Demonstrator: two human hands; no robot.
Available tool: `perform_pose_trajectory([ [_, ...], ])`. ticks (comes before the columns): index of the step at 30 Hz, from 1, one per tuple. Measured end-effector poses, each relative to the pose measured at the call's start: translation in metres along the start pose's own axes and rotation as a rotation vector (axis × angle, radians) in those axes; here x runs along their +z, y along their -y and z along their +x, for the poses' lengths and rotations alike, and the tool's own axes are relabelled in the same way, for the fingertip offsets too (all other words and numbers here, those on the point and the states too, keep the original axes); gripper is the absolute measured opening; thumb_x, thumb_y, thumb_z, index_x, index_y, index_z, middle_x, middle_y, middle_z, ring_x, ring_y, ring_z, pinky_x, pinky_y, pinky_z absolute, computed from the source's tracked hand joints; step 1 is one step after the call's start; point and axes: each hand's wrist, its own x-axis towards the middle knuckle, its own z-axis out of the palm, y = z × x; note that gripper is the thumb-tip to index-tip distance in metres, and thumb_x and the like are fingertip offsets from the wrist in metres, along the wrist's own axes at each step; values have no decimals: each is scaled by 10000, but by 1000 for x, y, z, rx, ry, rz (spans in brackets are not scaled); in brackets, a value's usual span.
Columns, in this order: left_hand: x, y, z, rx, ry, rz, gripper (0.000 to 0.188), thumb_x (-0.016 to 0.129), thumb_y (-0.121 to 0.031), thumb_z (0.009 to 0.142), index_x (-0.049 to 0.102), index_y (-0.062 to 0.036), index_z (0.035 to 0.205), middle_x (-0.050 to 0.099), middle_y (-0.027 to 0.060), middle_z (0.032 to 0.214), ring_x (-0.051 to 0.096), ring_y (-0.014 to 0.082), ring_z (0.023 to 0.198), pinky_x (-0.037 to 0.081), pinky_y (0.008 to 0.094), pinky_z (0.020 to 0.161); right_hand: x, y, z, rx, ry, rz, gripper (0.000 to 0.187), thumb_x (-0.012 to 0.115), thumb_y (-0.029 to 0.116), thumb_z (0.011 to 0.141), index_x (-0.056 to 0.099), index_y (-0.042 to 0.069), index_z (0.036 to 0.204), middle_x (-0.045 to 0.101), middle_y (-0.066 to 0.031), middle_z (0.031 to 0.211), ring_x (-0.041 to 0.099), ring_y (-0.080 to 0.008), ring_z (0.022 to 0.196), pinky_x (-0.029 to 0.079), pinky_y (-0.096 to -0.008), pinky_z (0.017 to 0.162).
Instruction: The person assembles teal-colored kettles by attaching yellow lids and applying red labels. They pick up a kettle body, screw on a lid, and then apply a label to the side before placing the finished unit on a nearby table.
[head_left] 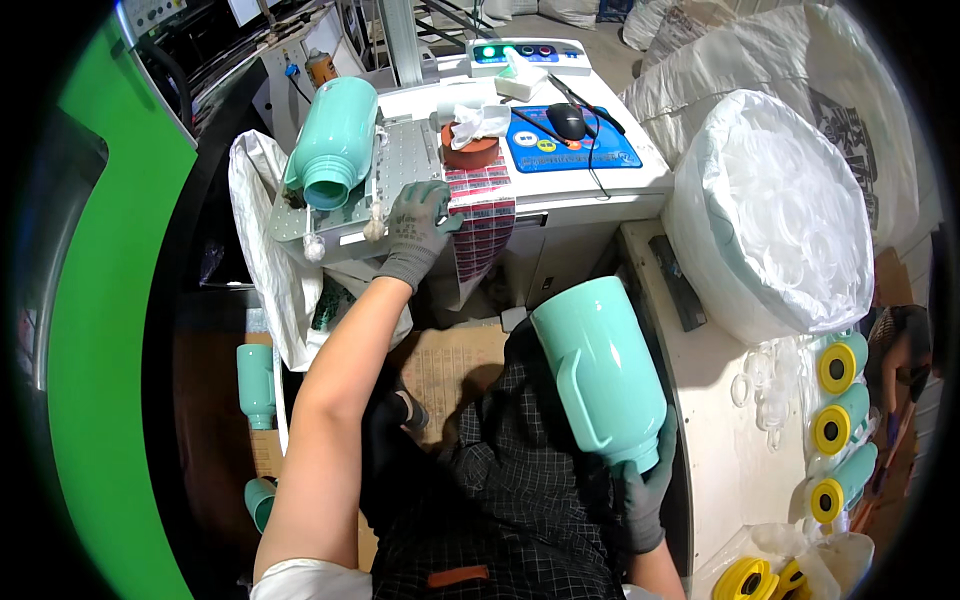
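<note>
The grey-gloved left hand (418,222) is stretched forward, back uppermost, fingers bent, its bare left forearm (350,350) trailing behind. The gloved right hand (642,492), lower and nearer the torso (490,500), curves in a grip.

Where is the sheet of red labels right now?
In the head view, the label sheet hangs over the front edge of the white table, just right of the left hand.
</note>
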Motion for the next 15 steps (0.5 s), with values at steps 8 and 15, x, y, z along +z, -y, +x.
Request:
perform_pose_trajectory([
  [8,7,3,-9,83,-83,-31,225,802,-244,806,714,-121,972,685,19,1195,625,298,1119,523,443,979,0,-21,-13,64,-12,8,1189,795,568,847,162,-36,1653,389,-235,1600,504,-306,1400,447,-443,1147],
  [15,-15,-27,-25,110,-119,-30,201,831,-204,803,739,-106,953,688,75,1162,640,333,1095,520,457,940,6,-10,-16,60,-34,7,1112,777,445,873,162,-56,1652,395,-231,1604,488,-284,1406,429,-416,1151],
])
